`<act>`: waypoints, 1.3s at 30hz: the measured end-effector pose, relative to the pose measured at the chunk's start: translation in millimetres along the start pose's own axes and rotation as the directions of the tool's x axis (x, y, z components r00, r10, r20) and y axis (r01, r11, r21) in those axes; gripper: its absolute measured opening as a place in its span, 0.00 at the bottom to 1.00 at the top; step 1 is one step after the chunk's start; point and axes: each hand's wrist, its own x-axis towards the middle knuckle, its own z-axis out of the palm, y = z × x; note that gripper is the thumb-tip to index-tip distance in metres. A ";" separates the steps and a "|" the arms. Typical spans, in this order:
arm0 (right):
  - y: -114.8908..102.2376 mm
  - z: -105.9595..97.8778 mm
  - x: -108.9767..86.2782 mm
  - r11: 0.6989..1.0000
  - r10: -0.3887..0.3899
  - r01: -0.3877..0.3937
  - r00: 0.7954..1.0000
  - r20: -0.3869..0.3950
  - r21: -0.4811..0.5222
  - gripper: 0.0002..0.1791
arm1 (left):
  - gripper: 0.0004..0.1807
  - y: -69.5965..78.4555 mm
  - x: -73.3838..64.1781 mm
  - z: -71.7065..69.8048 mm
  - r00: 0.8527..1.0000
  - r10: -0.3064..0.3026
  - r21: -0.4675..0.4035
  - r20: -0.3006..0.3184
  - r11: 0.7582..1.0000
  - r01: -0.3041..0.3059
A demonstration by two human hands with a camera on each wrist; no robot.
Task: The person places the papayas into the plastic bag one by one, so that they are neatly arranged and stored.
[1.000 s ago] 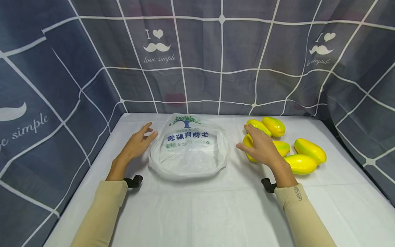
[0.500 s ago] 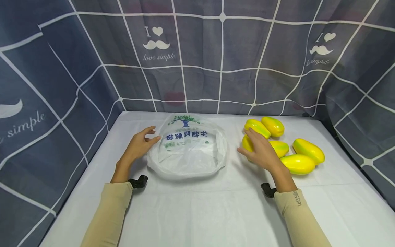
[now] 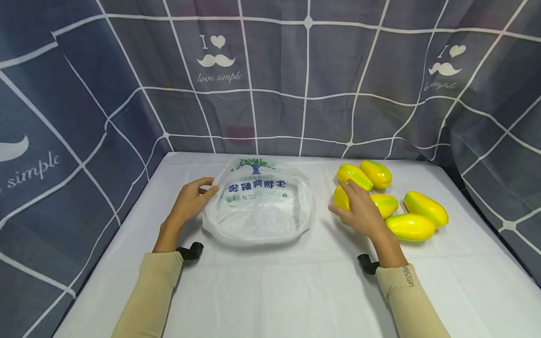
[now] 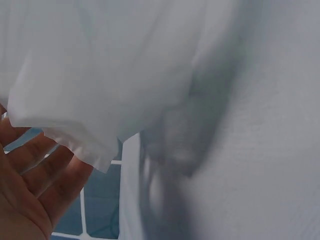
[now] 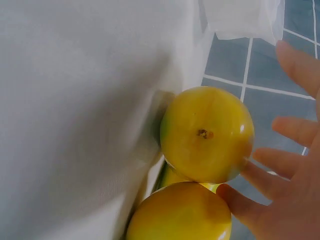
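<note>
A translucent white plastic bag [image 3: 258, 223] with a printed tree and lettering stands mouth open on the table. My left hand [image 3: 189, 201] is at its left rim, thumb near the edge; in the left wrist view, the loosely extended fingers [image 4: 62, 172] lie behind the bag's hanging edge. On the right, my right hand [image 3: 361, 209] hovers over the left side of several glossy yellow-green mangoes, fingers spread. It partly covers the nearest mango [image 3: 341, 198]. The right wrist view shows this hand beside a round mango end [image 5: 207, 127], fingertips right at its side.
Two mangoes lie at the back of the group, one of them a far mango [image 3: 376, 174]. Further right are another mango [image 3: 426, 208] and a front mango [image 3: 410, 227]. A grey checked curtain [image 3: 279, 70] encloses the white table [image 3: 262, 291] behind and at both sides.
My left hand has moved right and slightly nearer, up to the bag's rim. My right hand has drifted slightly nearer and right over the mangoes. The bag and mangoes keep their places.
</note>
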 end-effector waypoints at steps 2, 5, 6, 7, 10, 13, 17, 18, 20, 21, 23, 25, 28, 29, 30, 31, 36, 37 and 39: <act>-1.0 0.2 -0.8 1.000 0.006 -0.006 1.000 -0.010 -0.001 0.42 | 0.27 -0.5 0.0 0.5 1.000 0.001 0.002 0.000 1.000 -0.001; -1.5 1.2 -0.4 1.000 0.010 -0.010 1.000 -0.028 -0.005 0.40 | 0.27 -1.1 0.0 0.9 1.000 0.007 0.010 -0.005 1.000 -0.007; -1.6 1.9 -0.1 1.000 0.010 -0.011 0.999 -0.037 -0.007 0.40 | 0.27 -1.5 -0.1 1.0 1.000 0.013 0.013 -0.008 1.000 -0.013; -1.7 2.7 0.1 1.000 0.016 -0.016 0.999 -0.047 -0.011 0.39 | 0.27 -1.8 -0.1 1.3 1.000 0.019 0.016 -0.009 1.000 -0.019; -1.7 4.8 0.4 0.999 0.045 -0.046 0.996 -0.076 -0.022 0.37 | 0.26 -1.8 0.4 2.3 0.999 0.034 0.014 -0.012 0.999 -0.034; -1.5 5.7 -0.1 0.996 0.082 -0.086 0.993 -0.088 -0.034 0.36 | 0.25 -1.9 1.2 3.3 0.999 0.041 0.017 -0.013 0.999 -0.041; -1.0 5.4 -0.8 0.992 0.106 -0.111 0.991 -0.084 -0.056 0.35 | 0.25 -2.0 1.3 3.1 0.999 0.037 0.027 -0.023 0.999 -0.036; -0.8 5.5 -0.9 0.992 0.105 -0.110 0.991 -0.082 -0.064 0.35 | 0.25 -2.0 1.2 3.0 0.999 0.034 0.028 -0.025 0.999 -0.034; -0.7 5.4 -1.1 0.991 0.101 -0.107 0.992 -0.081 -0.076 0.34 | 0.25 -2.1 1.4 2.9 0.999 0.029 0.031 -0.023 0.999 -0.028; -0.4 5.6 -0.9 0.992 0.095 -0.101 0.992 -0.082 -0.080 0.34 | 0.25 -2.2 1.4 3.0 0.999 0.025 0.032 -0.021 0.999 -0.025; -0.2 6.1 -0.2 0.993 0.082 -0.090 0.993 -0.087 -0.081 0.33 | 0.24 -2.5 1.6 3.2 1.000 0.018 0.035 -0.017 0.999 -0.017; -0.2 6.1 0.3 0.994 0.074 -0.081 0.993 -0.094 -0.075 0.31 | 0.24 -2.7 1.6 3.4 1.000 0.012 0.038 -0.016 0.999 -0.011; -0.2 5.8 0.7 0.996 0.071 -0.076 0.993 -0.092 -0.056 0.29 | 0.23 -2.3 1.4 3.6 1.000 0.009 0.033 -0.014 0.999 -0.008; 0.1 5.6 0.8 0.996 0.072 -0.077 0.994 -0.087 -0.048 0.29 | 0.23 -2.1 1.3 3.5 1.000 0.010 0.030 -0.013 0.999 -0.009; 0.0 5.2 0.8 0.996 0.074 -0.078 0.994 -0.082 -0.042 0.28 | 0.23 -2.0 1.3 3.4 1.000 0.010 0.028 -0.013 1.000 -0.009; 0.2 4.9 0.8 0.996 0.078 -0.081 0.994 -0.074 -0.033 0.29 | 0.23 -1.8 1.2 3.3 1.000 0.010 0.025 -0.013 1.000 -0.010; -0.4 3.5 1.0 0.992 0.129 -0.129 0.991 -0.026 -0.006 0.35 | 0.23 -2.1 0.8 2.5 1.000 0.013 0.008 -0.019 1.000 -0.012; -0.1 3.5 0.9 0.990 0.144 -0.144 0.989 -0.019 -0.008 0.37 | 0.23 -2.0 0.7 2.4 1.000 0.012 0.003 -0.021 1.000 -0.012; -0.5 3.2 0.3 0.985 0.170 -0.170 0.985 -0.011 -0.014 0.39 | 0.23 -2.1 0.5 2.0 1.000 0.014 -0.003 -0.023 1.000 -0.014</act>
